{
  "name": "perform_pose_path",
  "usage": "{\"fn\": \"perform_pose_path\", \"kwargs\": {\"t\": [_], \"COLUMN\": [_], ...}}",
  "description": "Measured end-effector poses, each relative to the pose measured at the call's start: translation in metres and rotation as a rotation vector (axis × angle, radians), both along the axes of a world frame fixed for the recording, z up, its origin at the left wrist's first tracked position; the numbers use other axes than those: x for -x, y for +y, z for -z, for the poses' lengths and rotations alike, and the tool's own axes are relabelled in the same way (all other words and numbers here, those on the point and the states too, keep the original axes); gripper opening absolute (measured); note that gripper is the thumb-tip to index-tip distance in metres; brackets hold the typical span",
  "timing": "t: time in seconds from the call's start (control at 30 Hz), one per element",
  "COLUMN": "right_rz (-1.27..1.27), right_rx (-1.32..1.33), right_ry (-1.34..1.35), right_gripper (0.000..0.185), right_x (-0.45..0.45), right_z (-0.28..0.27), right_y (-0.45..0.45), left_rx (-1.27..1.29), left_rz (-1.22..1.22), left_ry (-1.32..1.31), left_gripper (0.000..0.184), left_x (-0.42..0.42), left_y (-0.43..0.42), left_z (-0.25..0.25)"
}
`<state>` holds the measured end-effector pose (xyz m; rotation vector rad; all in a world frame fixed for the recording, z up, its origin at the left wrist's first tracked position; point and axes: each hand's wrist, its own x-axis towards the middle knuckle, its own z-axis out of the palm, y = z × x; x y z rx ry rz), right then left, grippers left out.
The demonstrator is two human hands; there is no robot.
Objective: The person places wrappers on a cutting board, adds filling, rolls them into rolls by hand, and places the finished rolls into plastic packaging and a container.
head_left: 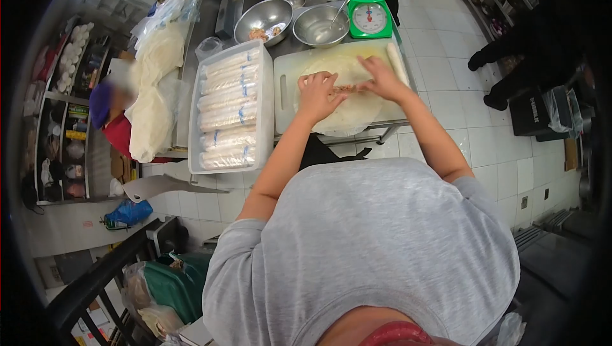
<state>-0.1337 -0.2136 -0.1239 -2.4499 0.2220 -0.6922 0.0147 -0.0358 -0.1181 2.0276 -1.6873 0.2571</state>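
Many rolls (pixel 230 110), seemingly film-wrapped, fill the white tub (pixel 262 130).

There are three metal bowls (pixel 263 22) (pixel 320 26) (pixel 295 0), two large and one small. One green scale (pixel 370 20), one plastic tub (pixel 266 100), one cutting board (pixel 286 69) and one strip of filling (pixel 346 89) are visible.

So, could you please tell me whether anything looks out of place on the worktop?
Slightly: the thin, round wrapper seems to hang past the near edge of the cutting board, so it looks off-centre. I see no clear spill.
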Motion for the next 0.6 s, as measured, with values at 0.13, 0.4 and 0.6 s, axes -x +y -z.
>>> {"fn": "perform_pose_path", "kwargs": {"t": [0.13, 0.4, 0.6], "right_rz": [-0.097, -0.226, -0.113], "right_rx": [-0.145, 0.173, 0.142], "right_ry": [0.164, 0.075, 0.016], "right_gripper": [0.064, 0.053, 0.024], "right_x": [0.040, 0.053, 0.055], "right_z": [-0.022, 0.023, 0.036], "right_y": [0.002, 0.065, 0.051], "left_rx": [0.011, -0.036, -0.003], "left_rz": [0.153, 0.292, 0.290], "left_ry": [-0.002, -0.019, 0.044], "left_gripper": [0.062, 0.029, 0.014], "left_x": [0.020, 0.021, 0.023], "left_y": [0.050, 0.067, 0.071], "left_z": [-0.020, 0.019, 0.006]}}
